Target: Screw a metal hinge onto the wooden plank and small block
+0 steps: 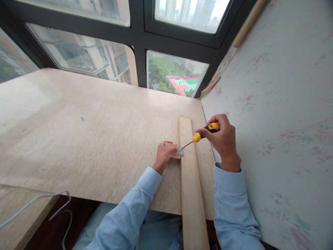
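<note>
Head camera: a small metal bracket (180, 151) sits where a wooden block (172, 146) meets the left edge of the long plank (191, 180), on the worktop (91, 139) near the wall (273, 104). The right hand (222, 137) has its grip closed on the screwdriver (205, 132), tip at the bracket; the left hand (163, 157) clamps the block. I'd keep the shaft in line and press firmly, block pinned steady.

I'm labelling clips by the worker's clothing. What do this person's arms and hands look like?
Both arms are covered to the wrist by long, loose, light blue shirt sleeves, the left sleeve and the right sleeve alike, each ending in a plain cuff. The left hand and the right hand are bare: no gloves, and no watch, ring or markings show.
</note>
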{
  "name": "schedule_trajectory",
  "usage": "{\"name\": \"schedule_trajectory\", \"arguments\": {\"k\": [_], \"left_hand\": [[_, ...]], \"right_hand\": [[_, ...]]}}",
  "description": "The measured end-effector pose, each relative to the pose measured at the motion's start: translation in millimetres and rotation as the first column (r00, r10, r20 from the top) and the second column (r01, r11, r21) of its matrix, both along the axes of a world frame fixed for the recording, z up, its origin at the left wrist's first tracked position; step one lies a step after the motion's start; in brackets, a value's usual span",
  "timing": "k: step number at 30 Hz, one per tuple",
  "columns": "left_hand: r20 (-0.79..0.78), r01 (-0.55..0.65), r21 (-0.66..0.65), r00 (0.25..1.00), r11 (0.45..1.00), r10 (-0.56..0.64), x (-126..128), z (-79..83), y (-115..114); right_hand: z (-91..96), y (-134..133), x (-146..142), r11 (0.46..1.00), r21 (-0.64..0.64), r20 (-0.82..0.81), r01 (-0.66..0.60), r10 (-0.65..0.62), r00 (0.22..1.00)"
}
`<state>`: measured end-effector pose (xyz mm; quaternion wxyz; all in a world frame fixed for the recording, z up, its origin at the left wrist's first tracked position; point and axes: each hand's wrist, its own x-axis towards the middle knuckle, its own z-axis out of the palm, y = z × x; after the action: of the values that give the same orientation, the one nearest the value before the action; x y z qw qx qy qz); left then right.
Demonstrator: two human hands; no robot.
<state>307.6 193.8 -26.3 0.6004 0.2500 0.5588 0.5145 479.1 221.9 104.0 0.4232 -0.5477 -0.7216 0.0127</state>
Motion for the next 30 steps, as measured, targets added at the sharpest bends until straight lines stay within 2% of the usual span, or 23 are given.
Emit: {"name": "schedule_trajectory", "arguments": {"k": [6, 9, 11, 14, 16, 18, 22, 26, 30], "left_hand": [[0.020, 0.002, -0.011, 1.000, 1.000, -0.001, -0.5, 1.7, -0.8], [0.029, -0.004, -0.011, 1.000, 1.000, 0.004, -0.5, 1.4, -0.9], [0.033, -0.005, -0.012, 0.999, 1.000, 0.005, -0.6, 1.6, -0.9], [0.033, 0.001, -0.012, 0.999, 1.000, 0.000, -0.7, 1.6, -0.8], [0.029, 0.006, -0.004, 1.000, 1.000, -0.006, -0.9, 0.6, -0.7], [0.023, 0.011, 0.002, 1.000, 1.000, -0.011, -0.9, -1.0, -0.7], [0.013, 0.011, 0.004, 1.000, 1.000, -0.011, -0.9, -2.8, -0.5], [0.022, 0.012, 0.007, 1.000, 1.000, -0.012, -1.3, -0.7, 0.1], [0.029, 0.012, -0.009, 1.000, 1.000, -0.012, -2.0, 1.2, 0.5]], "right_hand": [[1.0, -0.4, 2.5, 0.974, 0.190, -0.134, 0.121, -0.097, 0.986], [3.5, 0.3, 8.5, 0.965, 0.192, -0.118, 0.180, -0.159, 0.980], [4.2, 1.6, 13.5, 0.972, 0.118, -0.023, 0.202, -0.201, 0.979], [1.4, 4.4, 22.3, 0.960, -0.082, 0.207, 0.266, -0.245, 0.947], [-4.2, 7.3, 28.1, 0.922, -0.244, 0.350, 0.302, -0.207, 0.914], [-13.0, 11.9, 32.7, 0.868, -0.396, 0.430, 0.299, -0.113, 0.896], [-36.3, 26.2, 35.6, 0.743, -0.625, 0.460, 0.239, 0.103, 0.882], [-59.6, 42.0, 35.2, 0.616, -0.756, 0.460, 0.223, 0.256, 0.850], [-81.0, 53.6, 40.5, 0.582, -0.771, 0.489, 0.260, 0.278, 0.827]]}}
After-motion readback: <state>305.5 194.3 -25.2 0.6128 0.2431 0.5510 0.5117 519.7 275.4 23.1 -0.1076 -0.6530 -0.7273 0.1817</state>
